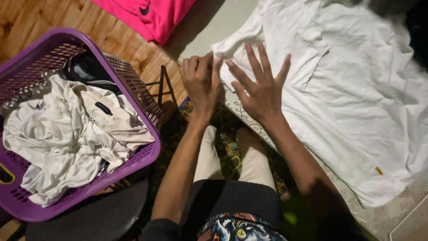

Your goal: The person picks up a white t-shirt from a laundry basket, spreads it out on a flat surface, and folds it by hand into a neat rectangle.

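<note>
With the right hand [263, 87] spread flat on the white shirt [352, 98] at the counter's [209, 27] ten o'clock edge and the left hand [200, 80] pinching its sleeve, the overhanging cloth could likely slide floorward.

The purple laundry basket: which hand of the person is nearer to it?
Left. The left hand grips the white shirt's edge, just right of the purple laundry basket. The right hand lies flat on the shirt, farther right.

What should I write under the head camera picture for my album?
Two hands, left hand and right hand, press on a white shirt spread flat, beside a purple laundry basket of white clothes.
</note>
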